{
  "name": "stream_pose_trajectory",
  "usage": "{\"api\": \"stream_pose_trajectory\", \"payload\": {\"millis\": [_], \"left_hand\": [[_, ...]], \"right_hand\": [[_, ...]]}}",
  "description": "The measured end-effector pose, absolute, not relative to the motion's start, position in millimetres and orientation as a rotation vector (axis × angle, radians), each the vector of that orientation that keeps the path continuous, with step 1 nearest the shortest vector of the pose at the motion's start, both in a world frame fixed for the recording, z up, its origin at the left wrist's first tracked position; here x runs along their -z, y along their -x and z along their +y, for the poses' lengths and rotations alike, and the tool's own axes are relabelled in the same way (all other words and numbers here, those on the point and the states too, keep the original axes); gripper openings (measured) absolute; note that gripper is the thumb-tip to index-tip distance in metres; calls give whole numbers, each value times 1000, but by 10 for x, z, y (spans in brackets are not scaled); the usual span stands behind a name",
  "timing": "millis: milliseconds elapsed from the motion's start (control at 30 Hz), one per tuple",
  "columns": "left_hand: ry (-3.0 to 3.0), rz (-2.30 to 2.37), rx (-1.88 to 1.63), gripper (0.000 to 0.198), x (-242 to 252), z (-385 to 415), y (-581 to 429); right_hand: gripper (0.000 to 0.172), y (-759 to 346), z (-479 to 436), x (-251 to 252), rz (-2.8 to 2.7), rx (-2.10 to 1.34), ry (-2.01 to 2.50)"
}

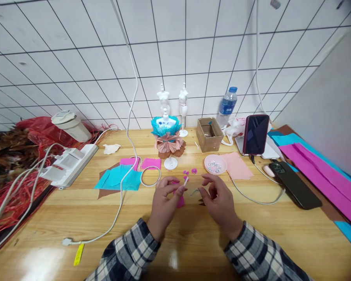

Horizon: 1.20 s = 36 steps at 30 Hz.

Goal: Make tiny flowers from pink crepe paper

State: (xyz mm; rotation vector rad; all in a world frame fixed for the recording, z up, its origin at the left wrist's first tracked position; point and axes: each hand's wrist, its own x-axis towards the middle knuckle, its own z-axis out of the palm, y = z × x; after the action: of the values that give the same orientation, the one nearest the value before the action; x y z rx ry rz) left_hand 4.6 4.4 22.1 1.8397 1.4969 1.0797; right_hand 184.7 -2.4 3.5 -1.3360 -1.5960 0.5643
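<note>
My left hand (166, 201) pinches a small white stick (186, 181) between thumb and fingers, its tip pointing up. Just to the right, my right hand (218, 201) has thumb and forefinger close together at one end of a thin greenish strip (194, 191). The two hands are apart. Behind them lie small magenta flower-like pieces (194, 171). A magenta paper piece (180, 202) is partly covered by my left hand. Further back stands a small white dress form (171, 163) wearing layered blue, pink and brown crinkled paper.
A pink dish (207, 166) of shiny beads sits before a cardboard box (209, 145). Two phones (255, 134) and coloured sheets (318, 166) are at right. Blue paper (119, 177), a ring (150, 185), a cable (121, 195) and a power strip (78, 166) are at left.
</note>
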Motion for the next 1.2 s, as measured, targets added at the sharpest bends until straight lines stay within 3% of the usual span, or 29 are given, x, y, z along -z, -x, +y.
{"api": "stream_pose_trajectory", "payload": {"millis": [167,600,867,1200], "left_hand": [[-1693,1340,-1097,38,-202,-7,-165],[-1963,1315,-1010,31,-69,-120,-10],[-2359,1420,-927,23,-90,-67,21],[-2410,1442,-956,15,-98,-41,27]], "right_hand": [[20,-1790,-64,-117,-1865,-115,1165],[14,-1758,-92,-120,-2037,22,1180],[10,-1707,-96,-50,-2012,-247,1257],[10,-1588,-78,-52,-1586,-762,1350]]}}
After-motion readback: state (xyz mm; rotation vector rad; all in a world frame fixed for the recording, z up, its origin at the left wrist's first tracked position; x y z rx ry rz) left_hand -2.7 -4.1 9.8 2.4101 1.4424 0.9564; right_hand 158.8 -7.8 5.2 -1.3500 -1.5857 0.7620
